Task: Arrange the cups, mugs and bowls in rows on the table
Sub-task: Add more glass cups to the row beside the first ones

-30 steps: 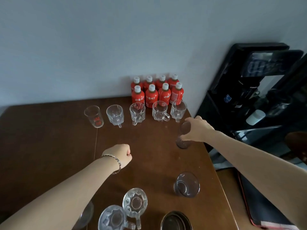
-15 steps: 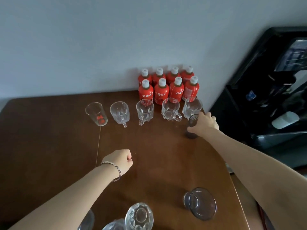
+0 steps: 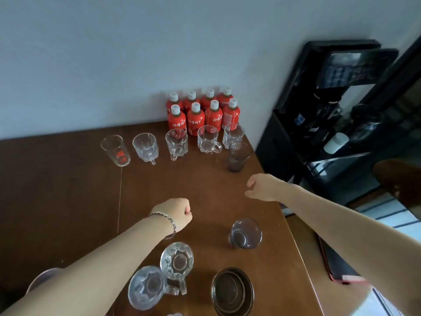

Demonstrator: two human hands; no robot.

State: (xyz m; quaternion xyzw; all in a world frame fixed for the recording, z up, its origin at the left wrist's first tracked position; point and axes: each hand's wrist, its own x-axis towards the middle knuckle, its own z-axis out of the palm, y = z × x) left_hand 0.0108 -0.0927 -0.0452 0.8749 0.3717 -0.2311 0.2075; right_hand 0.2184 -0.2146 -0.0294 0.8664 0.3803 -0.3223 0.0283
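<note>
Our right hand [image 3: 264,188] has released the dark tumbler [image 3: 237,156], which stands just before the rightmost mug [image 3: 233,134], and pulled back loosely curled, empty; our left hand [image 3: 175,213] is an empty fist. The small glass cup [image 3: 245,233] nearby looks light, slick, breakable: we'd clasp its wall.

Both bare forearms reach out over the table [image 3: 68,201]. The left hand [image 3: 175,214], a bracelet [image 3: 170,222] on its wrist, is curled into an empty fist above the table's middle. The right hand [image 3: 262,187] hovers near the table's right edge, fingers loosely bent, holding nothing.
</note>
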